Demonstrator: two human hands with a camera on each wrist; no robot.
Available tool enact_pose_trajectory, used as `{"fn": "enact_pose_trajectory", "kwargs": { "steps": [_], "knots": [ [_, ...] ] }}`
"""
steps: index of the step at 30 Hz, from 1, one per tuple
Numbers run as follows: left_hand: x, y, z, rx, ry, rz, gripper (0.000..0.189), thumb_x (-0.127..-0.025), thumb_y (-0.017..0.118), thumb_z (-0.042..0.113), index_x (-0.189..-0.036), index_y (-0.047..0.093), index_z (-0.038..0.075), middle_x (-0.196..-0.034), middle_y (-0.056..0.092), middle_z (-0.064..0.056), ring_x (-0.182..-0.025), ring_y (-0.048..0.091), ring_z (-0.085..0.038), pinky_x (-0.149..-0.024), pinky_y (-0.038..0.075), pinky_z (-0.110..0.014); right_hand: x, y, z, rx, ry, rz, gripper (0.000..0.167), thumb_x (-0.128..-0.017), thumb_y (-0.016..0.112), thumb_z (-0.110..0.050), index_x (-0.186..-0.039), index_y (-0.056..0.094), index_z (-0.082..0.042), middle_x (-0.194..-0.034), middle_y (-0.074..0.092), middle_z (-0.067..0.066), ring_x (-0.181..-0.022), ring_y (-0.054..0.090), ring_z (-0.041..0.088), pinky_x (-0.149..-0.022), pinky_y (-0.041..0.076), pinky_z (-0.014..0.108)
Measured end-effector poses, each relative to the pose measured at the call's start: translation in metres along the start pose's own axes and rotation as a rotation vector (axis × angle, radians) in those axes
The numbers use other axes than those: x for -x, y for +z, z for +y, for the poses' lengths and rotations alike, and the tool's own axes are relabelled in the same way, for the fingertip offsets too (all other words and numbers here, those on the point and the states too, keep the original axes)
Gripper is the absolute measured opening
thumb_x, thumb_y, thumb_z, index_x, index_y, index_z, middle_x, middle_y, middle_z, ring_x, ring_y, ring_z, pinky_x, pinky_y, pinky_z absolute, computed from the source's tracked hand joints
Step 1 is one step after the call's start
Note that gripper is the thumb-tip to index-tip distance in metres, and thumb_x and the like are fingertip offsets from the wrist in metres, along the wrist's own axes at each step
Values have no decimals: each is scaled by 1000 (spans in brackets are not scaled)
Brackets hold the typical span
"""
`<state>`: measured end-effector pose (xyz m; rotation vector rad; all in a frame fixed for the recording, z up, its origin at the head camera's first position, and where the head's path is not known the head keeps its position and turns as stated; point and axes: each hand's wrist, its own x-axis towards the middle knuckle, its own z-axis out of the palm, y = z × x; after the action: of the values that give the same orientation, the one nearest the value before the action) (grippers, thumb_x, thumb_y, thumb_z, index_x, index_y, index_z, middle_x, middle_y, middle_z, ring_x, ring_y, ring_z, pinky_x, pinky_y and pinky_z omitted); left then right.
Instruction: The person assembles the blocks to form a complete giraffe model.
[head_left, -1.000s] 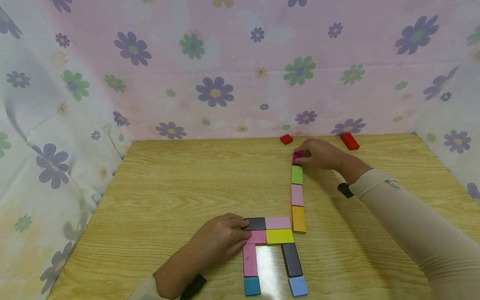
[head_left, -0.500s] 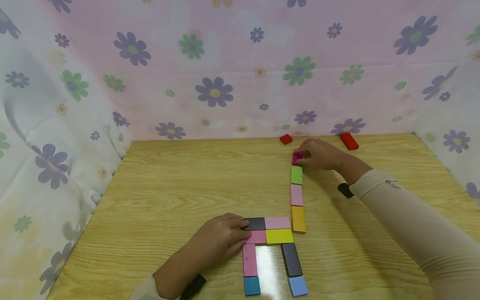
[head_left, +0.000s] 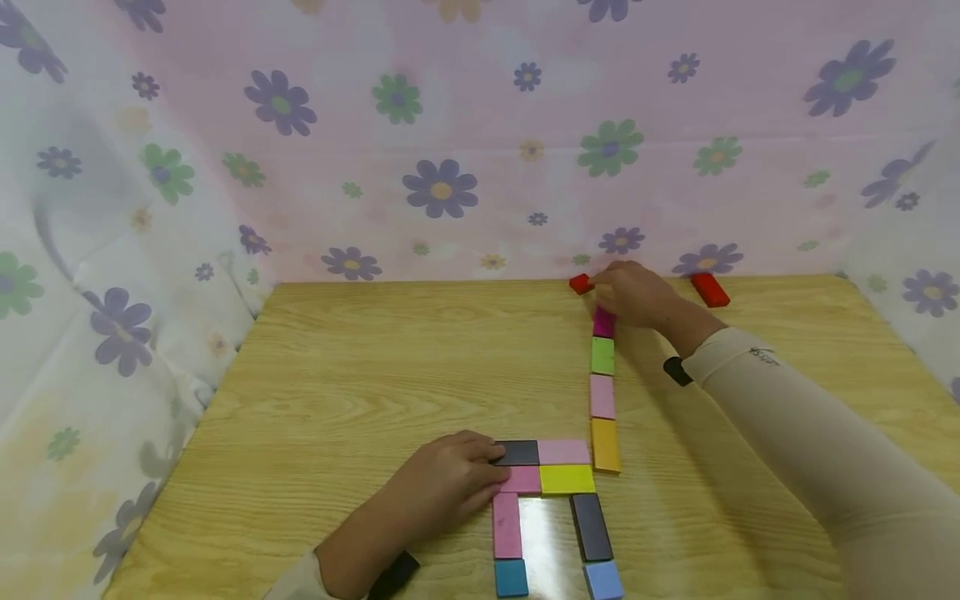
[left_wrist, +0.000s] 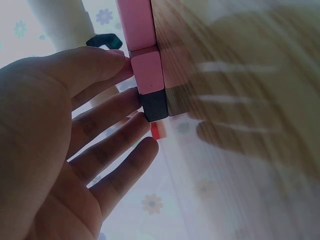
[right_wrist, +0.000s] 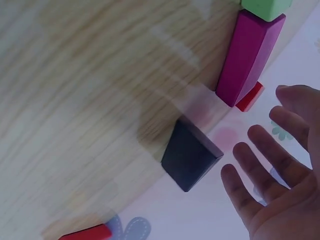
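Note:
My left hand (head_left: 438, 477) rests with its fingertips against the left ends of a black block (head_left: 519, 452) and a pink block (head_left: 522, 480). In the left wrist view its fingers lie loosely spread beside these blocks. My right hand (head_left: 637, 297) reaches over the far end of a column: magenta (head_left: 603, 323), green (head_left: 602, 356), light pink and orange blocks (head_left: 606, 446). In the right wrist view the right fingers are parted and hold nothing, between the magenta block and a loose dark block (right_wrist: 190, 156). A small red block (head_left: 581, 284) lies just past the right fingertips.
A longer red block (head_left: 710, 290) lies at the table's back edge, right of the hand. Below the paired rows stand two legs: pink (head_left: 507, 527) over teal (head_left: 512, 578), dark grey (head_left: 592, 527) over light blue (head_left: 603, 581). A flowered cloth (head_left: 442, 108) rises behind the table.
My right hand has let go of the magenta block and moved slightly farther back, toward the small red block. The left hand stays at the black and pink blocks. The head view has shifted slightly.

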<state>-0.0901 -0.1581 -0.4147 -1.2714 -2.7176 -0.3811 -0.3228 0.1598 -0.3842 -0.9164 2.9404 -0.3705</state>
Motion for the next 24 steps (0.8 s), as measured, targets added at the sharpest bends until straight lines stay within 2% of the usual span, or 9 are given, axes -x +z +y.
{"fn": "enact_pose_trajectory", "kwargs": {
  "steps": [4, 10, 14, 19, 24],
  "knots": [
    [-1, 0, 0, -5, 8, 3, 20, -96, 68, 26, -110, 79, 19, -121, 72, -1, -116, 65, -15, -101, 54, -30, -8, 1, 0, 11, 24, -15, 32, -96, 56, -6, -124, 65, 6, -124, 65, 26, -115, 59, 43, -100, 51, 57],
    [0, 0, -1, -12, -8, -11, 20, -96, 67, 27, -111, 79, 20, -122, 72, 0, -117, 65, -14, -102, 54, -30, -19, 4, -1, 21, 91, -100, 39, -98, 53, -11, -133, 60, 3, -134, 58, 27, -122, 53, 43, -102, 49, 57],
    [0, 0, -1, -13, -2, -1, 19, -96, 67, 26, -110, 79, 20, -122, 72, 0, -116, 65, -14, -101, 54, -30, -23, 6, -1, 20, 119, -126, 44, -97, 53, -12, -139, 56, 1, -138, 54, 28, -124, 51, 43, -102, 49, 57],
    [0, 1, -2, -10, 11, 17, 18, -96, 68, 26, -108, 79, 20, -120, 73, 0, -115, 65, -14, -100, 54, -29, -26, 6, -1, 16, 134, -138, 49, -98, 53, -11, -145, 50, -1, -139, 50, 28, -125, 49, 44, -100, 49, 57],
    [-1, 1, -2, -16, 15, 23, 17, -95, 68, 26, -107, 80, 20, -119, 73, 0, -114, 65, -14, -99, 54, -28, -29, 8, -2, 17, 129, -142, 45, -98, 54, -9, -142, 54, 1, -134, 53, 28, -118, 52, 43, -98, 50, 56]
  ]
}}
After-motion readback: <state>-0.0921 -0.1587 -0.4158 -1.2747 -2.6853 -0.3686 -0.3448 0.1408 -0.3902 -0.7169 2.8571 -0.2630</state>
